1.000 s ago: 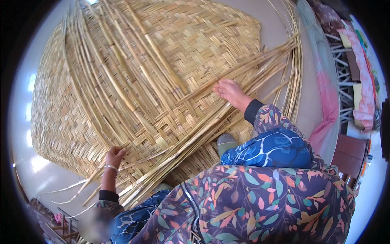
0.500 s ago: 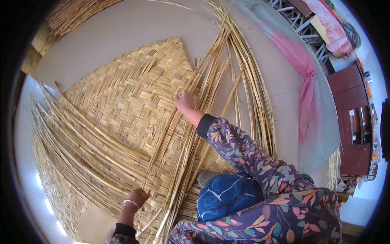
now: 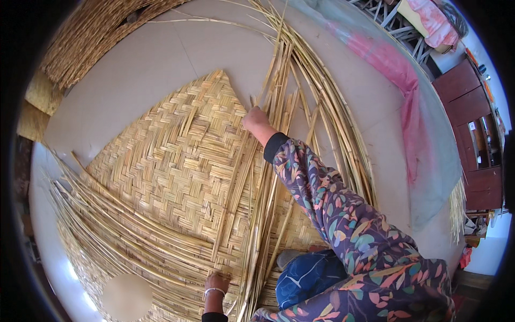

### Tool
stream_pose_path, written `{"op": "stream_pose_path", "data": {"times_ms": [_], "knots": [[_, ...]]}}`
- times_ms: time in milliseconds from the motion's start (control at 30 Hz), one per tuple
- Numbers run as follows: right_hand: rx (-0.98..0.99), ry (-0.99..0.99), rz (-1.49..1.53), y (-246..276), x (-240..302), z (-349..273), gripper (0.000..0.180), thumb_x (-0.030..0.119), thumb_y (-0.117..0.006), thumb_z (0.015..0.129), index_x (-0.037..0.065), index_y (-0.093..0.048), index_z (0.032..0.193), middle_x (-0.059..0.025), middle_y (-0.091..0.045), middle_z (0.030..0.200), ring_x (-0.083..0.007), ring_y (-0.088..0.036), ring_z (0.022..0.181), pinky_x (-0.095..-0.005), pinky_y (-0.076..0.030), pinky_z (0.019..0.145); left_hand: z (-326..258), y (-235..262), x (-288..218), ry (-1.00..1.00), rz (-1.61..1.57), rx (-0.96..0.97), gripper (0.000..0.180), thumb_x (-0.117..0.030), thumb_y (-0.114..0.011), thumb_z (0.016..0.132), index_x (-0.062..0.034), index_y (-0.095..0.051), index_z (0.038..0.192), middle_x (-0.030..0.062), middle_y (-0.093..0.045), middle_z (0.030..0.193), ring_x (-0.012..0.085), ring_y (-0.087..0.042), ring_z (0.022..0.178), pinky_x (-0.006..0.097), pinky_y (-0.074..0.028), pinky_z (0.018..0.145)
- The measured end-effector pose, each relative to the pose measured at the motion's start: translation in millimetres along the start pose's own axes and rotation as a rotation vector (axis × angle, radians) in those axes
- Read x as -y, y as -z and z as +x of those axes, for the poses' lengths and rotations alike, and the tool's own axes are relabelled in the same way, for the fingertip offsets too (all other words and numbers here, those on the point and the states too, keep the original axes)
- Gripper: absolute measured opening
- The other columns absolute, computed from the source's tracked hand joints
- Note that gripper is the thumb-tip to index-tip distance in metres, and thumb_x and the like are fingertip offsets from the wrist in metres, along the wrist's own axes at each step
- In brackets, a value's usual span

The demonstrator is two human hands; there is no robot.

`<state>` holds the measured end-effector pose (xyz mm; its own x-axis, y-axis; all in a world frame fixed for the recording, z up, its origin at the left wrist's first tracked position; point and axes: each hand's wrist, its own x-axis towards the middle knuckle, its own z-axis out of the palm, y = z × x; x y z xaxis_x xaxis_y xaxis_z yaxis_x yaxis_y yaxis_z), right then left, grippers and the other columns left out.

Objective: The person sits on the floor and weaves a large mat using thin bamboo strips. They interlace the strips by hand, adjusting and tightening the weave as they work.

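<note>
A large mat (image 3: 177,145) woven from flattened pale reed strips lies on the floor, tapering to a corner at the far side. My right hand (image 3: 256,119) is closed at the mat's right edge, gripping a reed strip that runs toward me along the weave. Just right of it, a bundle of long loose reeds (image 3: 279,86) crosses over the mat. Close to me, my left hand (image 3: 217,282), with a bracelet at the wrist, bends down onto the weave beside unwoven strips (image 3: 155,231) fanning to the left. Its fingers are closed; what they grip is hidden.
My knee in blue patterned cloth (image 3: 311,276) rests at the mat's right. More reeds (image 3: 343,118) curve along the right. Beyond lies translucent sheeting with a pink band (image 3: 410,107), then a dark red cabinet (image 3: 472,139). Brown stalks (image 3: 91,37) lie stacked at the far left.
The view has shifted. My left hand has moved right along the weave, closer to the reed bundle. My right hand stays near the mat's right edge, slightly nearer its far corner.
</note>
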<state>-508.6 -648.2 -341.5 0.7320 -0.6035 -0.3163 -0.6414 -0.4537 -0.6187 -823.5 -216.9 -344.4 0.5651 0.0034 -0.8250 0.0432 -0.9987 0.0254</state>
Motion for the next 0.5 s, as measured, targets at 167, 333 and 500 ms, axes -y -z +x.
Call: {"op": "stream_pose_path", "data": {"times_ms": [167,333,500], "knots": [[-0.04,-0.049,0.199,11.7,-9.2,26.0,0.032,0.013,-0.058,0.074,-0.011,-0.056,0.095,-0.0302,-0.06,0.094,-0.04,-0.061,0.09,-0.0411,-0.05,0.076,-9.8,7.5,-3.9,-0.015,-0.011,-0.035,0.044,-0.037,-0.067,0.07,-0.0043,-0.063,0.098,0.0203,-0.062,0.103,0.0339,-0.057,0.101,0.041,-0.046,0.088],[0.243,-0.089,0.817,28.2,-16.4,61.3,0.018,0.012,-0.06,0.074,-0.006,-0.057,0.078,-0.0168,-0.06,0.072,-0.0233,-0.062,0.065,-0.034,-0.049,0.055,-5.5,9.1,-9.1,0.03,-0.011,0.039,0.043,-0.037,-0.067,0.072,-0.0059,-0.062,0.101,0.0171,-0.06,0.108,0.0332,-0.054,0.105,0.04,-0.044,0.089],[0.225,-0.173,1.455,59.7,14.8,80.0,0.014,0.01,-0.047,0.088,-0.002,-0.05,0.094,-0.0123,-0.059,0.076,-0.0231,-0.062,0.065,-0.0361,-0.056,0.058,-9.8,12.5,-10.2,0.018,-0.026,0.04,0.039,-0.036,-0.066,0.072,-0.0074,-0.064,0.098,0.0171,-0.061,0.106,0.033,-0.055,0.103,0.04,-0.044,0.089]]}}
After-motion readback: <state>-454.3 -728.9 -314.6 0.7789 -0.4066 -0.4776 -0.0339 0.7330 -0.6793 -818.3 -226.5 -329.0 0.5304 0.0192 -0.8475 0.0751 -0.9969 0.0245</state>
